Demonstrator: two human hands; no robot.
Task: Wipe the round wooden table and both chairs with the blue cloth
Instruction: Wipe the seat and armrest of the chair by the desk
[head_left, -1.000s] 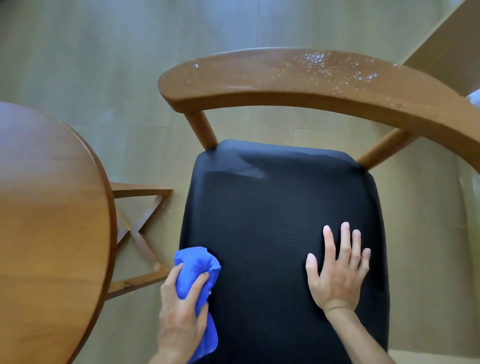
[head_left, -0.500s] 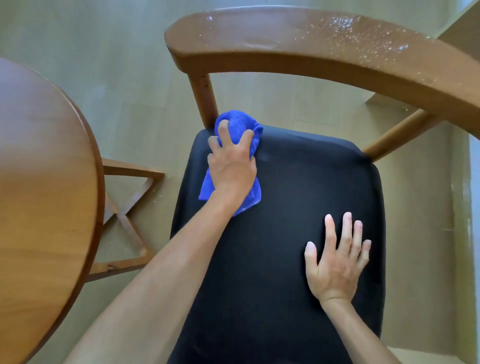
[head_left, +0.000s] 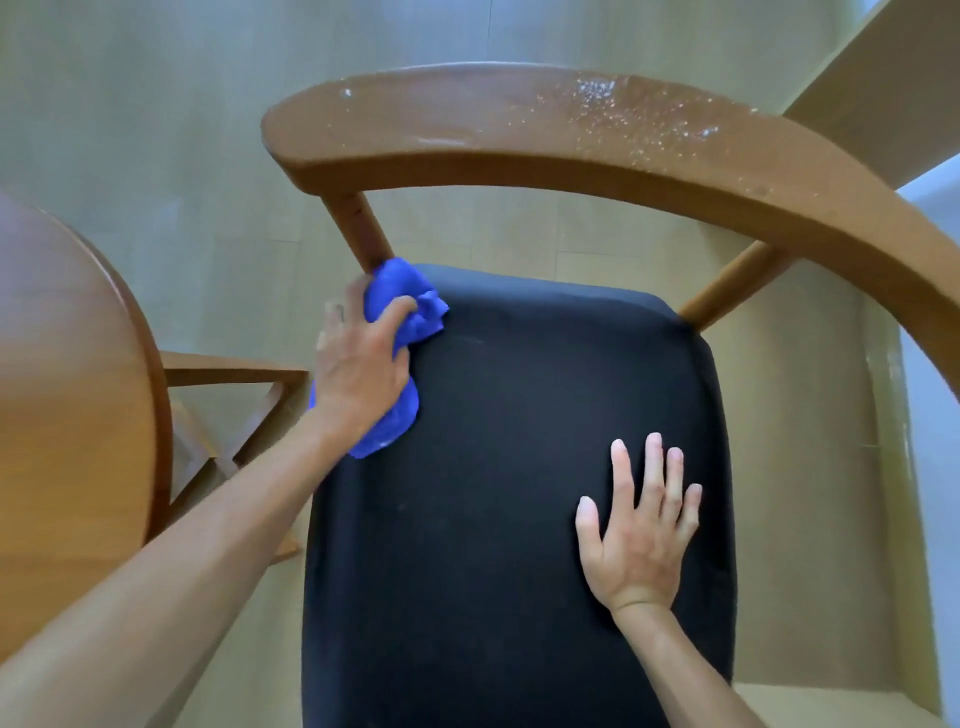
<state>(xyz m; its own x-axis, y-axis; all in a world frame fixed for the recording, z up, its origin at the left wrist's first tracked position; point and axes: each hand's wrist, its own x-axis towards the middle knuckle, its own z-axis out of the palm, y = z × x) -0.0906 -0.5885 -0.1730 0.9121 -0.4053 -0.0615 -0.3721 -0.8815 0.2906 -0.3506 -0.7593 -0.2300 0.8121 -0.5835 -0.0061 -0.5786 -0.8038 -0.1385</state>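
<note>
The right hand (head_left: 636, 540) lies flat, palm down, on the black seat cushion (head_left: 519, 519) of the chair, near the cushion's right edge; its fingers are spread and extended, so its grip is released and it holds nothing. The left forearm reaches in from the lower left corner of the view and crosses the cushion's left edge. The left hand (head_left: 361, 364) rests at the far left corner of the cushion, its grip clenched on the blue cloth (head_left: 410, 312), which is bunched under the palm and fingers. One end of the cloth protrudes beyond the fingertips and touches the base of the left wooden support post (head_left: 358, 228); the other end hangs out below the wrist, on the cushion's left edge. The curved wooden backrest rail (head_left: 571, 140) spans the far side of the chair, carried by the left post and a right post (head_left: 732, 286). White specks are scattered over the rail's top face, densest toward its right half. The round wooden surface (head_left: 67, 389) occupies the left edge of the view, just beside the chair, with its cross-braced base (head_left: 234, 410) visible beneath. Pale plank flooring (head_left: 156, 130) lies beyond.
</note>
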